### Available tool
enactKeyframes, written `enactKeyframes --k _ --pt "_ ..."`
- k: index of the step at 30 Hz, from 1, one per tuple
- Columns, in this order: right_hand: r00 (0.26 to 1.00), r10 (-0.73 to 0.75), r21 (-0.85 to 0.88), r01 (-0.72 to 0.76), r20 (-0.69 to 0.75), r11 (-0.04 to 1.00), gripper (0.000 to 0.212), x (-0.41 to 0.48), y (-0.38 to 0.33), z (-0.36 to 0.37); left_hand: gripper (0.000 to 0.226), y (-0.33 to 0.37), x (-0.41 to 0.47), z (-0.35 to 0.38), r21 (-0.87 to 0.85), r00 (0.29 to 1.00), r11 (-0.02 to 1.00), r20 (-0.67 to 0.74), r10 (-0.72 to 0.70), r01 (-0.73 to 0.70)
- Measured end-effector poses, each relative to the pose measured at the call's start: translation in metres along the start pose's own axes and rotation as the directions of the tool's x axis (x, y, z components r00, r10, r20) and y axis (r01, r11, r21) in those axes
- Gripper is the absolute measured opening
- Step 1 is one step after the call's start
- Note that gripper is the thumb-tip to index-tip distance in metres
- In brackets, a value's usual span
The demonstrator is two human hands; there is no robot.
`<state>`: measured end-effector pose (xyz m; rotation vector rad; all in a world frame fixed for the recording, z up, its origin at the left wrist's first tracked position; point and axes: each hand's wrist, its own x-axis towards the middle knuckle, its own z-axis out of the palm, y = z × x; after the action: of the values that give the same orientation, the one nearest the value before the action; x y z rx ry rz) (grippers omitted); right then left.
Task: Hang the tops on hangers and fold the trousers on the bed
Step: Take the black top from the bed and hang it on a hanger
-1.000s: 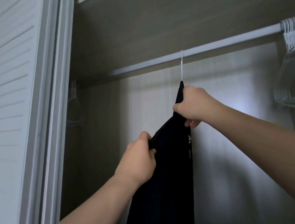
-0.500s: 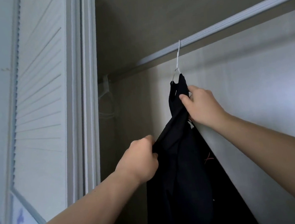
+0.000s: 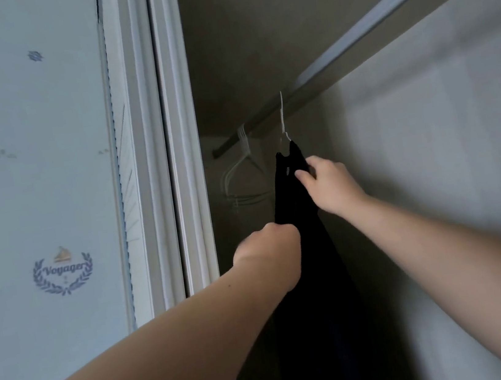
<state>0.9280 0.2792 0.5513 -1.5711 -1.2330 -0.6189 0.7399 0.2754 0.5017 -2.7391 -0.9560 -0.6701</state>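
gripping the black top (image 3: 302, 247) below its shoulder, left hand (image 3: 272, 251) fisted; right hand (image 3: 330, 183) pinches its collar

- There is a single view, taken from the person's head, and it faces forward and tilts upward into an open closet.
- Both forearms enter from the bottom edge. The left hand (image 3: 270, 245) and the right hand (image 3: 329, 185) meet at mid-frame, at arm's length, where they hold a black top (image 3: 306, 278).
- The camera stands close to the closet opening. The door frame (image 3: 171, 136) runs top to bottom just left of centre, and the papered wall (image 3: 35, 204) fills the near left.
- The rail (image 3: 379, 15) slants from the upper right down toward the far left, seen from below.
- The closet's back wall (image 3: 446, 146) takes up the right, farther off than the hands.
- The wide lens makes the near forearms look large.
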Motion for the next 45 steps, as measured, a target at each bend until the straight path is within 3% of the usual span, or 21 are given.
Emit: enactKeyframes --k 3,7,11,15,19,22,25,32,36,40,45 --pt "0.999 0.017 0.093 -0.021 0.048 0.995 0.036 0.011 -0.001 0.031 0.016 -0.004 0.012 -0.002 0.117 0.996 0.992 0.07 -0.047 0.039" --pt "0.989 0.056 0.176 -0.079 0.135 0.981 0.053 0.018 -0.004 0.059 0.015 -0.011 0.02 0.001 0.243 0.989 0.967 0.106 -0.105 0.076" --pt "0.991 0.041 0.211 -0.067 0.128 0.975 0.056 0.019 -0.004 0.069 0.022 -0.019 0.022 0.001 0.306 0.978 0.95 0.177 -0.113 0.055" --pt "0.993 0.024 0.257 -0.053 0.117 0.965 0.058 0.006 0.001 0.062 0.008 -0.015 0.01 0.001 0.511 0.992 0.859 0.103 -0.071 0.008" --pt "0.993 -0.059 0.143 0.044 0.101 0.989 0.058 -0.026 0.001 0.04 0.039 -0.015 -0.014 0.002 0.725 1.0 0.689 0.016 -0.009 -0.006" --pt "0.984 -0.159 -0.028 0.161 0.076 0.987 0.058 -0.064 -0.007 0.022 0.068 -0.027 -0.045 0.003 0.793 0.989 0.607 -0.054 0.139 -0.042" --pt "0.973 -0.215 -0.084 0.221 0.079 0.972 0.063 -0.107 -0.022 0.008 0.08 -0.045 -0.087 0.004 0.74 0.951 0.669 -0.159 0.266 -0.063" --pt "0.949 -0.294 -0.097 0.305 0.111 0.947 0.067 -0.213 -0.088 -0.001 0.075 -0.105 -0.212 -0.007 0.566 0.9 0.818 -0.299 0.316 -0.099" --pt "0.925 -0.335 -0.056 0.349 0.178 0.935 0.067 -0.278 -0.143 0.003 0.075 -0.145 -0.304 -0.005 0.464 0.92 0.886 -0.345 0.185 -0.004" --pt "0.886 -0.362 0.024 0.371 0.29 0.928 0.068 -0.35 -0.213 0.014 0.075 -0.183 -0.414 -0.004 0.41 0.955 0.909 -0.293 0.051 0.078" --pt "0.761 -0.478 0.164 0.455 0.439 0.875 0.068 -0.45 -0.312 0.032 0.076 -0.225 -0.572 -0.011 0.351 0.96 0.904 -0.219 -0.175 0.244"
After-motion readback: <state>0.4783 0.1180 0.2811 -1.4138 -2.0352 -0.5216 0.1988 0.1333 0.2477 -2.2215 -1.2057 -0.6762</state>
